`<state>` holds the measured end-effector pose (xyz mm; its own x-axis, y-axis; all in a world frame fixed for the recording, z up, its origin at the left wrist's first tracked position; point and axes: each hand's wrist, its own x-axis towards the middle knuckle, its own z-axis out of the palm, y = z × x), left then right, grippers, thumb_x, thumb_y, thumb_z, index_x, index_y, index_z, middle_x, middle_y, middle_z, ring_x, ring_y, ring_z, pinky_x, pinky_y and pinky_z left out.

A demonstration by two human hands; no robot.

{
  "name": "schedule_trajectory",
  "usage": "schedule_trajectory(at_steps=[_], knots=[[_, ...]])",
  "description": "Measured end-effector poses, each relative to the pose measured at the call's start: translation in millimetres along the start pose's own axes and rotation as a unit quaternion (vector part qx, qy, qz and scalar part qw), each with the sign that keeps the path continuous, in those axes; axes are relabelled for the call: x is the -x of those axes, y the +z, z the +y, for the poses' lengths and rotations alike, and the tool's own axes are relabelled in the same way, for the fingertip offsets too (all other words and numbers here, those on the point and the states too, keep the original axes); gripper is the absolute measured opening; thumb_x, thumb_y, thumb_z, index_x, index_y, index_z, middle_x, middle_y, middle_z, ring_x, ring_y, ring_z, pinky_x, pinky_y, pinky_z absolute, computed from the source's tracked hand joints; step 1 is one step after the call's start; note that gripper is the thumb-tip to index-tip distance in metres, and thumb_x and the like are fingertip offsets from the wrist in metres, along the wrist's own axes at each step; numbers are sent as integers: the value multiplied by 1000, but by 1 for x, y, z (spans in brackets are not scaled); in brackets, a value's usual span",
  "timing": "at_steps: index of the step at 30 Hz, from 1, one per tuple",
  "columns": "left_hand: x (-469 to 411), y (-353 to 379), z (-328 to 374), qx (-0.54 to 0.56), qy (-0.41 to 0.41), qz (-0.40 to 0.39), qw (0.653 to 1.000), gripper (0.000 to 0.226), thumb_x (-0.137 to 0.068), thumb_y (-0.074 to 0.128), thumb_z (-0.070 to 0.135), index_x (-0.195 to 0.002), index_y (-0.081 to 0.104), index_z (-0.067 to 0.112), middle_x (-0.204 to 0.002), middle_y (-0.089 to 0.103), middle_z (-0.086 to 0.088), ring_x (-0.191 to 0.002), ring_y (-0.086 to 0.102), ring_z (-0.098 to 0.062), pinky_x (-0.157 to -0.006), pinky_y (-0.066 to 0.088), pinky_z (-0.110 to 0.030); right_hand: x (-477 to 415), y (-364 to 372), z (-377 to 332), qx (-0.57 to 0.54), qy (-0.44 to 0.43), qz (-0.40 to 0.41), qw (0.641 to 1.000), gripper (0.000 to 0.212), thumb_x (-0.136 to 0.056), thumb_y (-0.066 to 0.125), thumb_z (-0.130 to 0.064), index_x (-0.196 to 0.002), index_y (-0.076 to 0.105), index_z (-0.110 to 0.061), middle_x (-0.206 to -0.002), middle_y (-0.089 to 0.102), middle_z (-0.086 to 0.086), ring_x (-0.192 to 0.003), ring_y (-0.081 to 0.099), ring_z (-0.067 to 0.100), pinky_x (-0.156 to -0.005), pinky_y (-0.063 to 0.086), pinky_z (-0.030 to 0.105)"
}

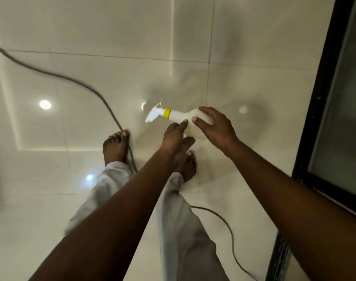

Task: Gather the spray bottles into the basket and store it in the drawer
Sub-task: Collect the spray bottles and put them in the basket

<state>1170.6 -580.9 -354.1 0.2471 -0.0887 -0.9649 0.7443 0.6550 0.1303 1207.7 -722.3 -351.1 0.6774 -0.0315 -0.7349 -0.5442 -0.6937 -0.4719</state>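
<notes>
A white spray bottle (pixel 181 116) with a yellow collar and white trigger head is held sideways above the tiled floor, nozzle pointing left. My right hand (pixel 213 124) wraps over its round body from above. My left hand (pixel 176 136) touches the bottle's underside, one finger pressed against its neck side. No basket and no drawer are in view.
A dark cable (pixel 87 88) curves across the glossy white floor tiles and runs past my bare left foot (pixel 116 147); another stretch of the cable (pixel 223 220) lies behind my right leg. A black-framed glass door (pixel 335 118) stands at the right.
</notes>
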Motion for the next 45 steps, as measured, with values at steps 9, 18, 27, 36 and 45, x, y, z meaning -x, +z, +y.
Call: schedule_trajectory(at_steps=[9,18,27,36,45], knots=[[120,-87,90,62,111,15,992,39,-103,64,18,-141,60,14,-135,72,-14,-124,69,-36,-109,55,-48,75,43,-153,18,-93,-55,994,53,-92,72,-53,-141,62,-34,-143,65,-12,-126,61,10,-96,44,18],[246,-197,180,136,231,95,959,36,-97,71,9,-133,66,9,-132,71,-19,-123,70,-37,-102,57,-46,155,112,-323,111,-174,-142,968,55,-96,70,-48,-148,55,-34,-143,64,-11,-115,54,1,-84,38,6],[384,-309,250,217,282,174,918,57,-80,75,13,-134,67,30,-129,75,2,-125,68,-25,-112,52,-51,262,191,-477,155,-220,-227,936,52,-97,73,-35,-146,55,-34,-142,63,-15,-131,58,10,-99,45,23],[438,-457,276,346,299,237,857,35,-95,61,-6,-115,78,17,-113,81,-3,-104,78,-21,-79,63,-29,326,322,-582,195,-240,-332,891,57,-95,75,-16,-147,57,-28,-146,62,-10,-140,55,12,-120,44,43],[404,-566,283,472,247,313,786,29,-84,79,0,-100,85,24,-109,82,-7,-107,77,-26,-96,59,-42,299,481,-630,324,-246,-423,810,64,-89,70,1,-146,59,-26,-146,62,0,-141,54,24,-119,42,51]])
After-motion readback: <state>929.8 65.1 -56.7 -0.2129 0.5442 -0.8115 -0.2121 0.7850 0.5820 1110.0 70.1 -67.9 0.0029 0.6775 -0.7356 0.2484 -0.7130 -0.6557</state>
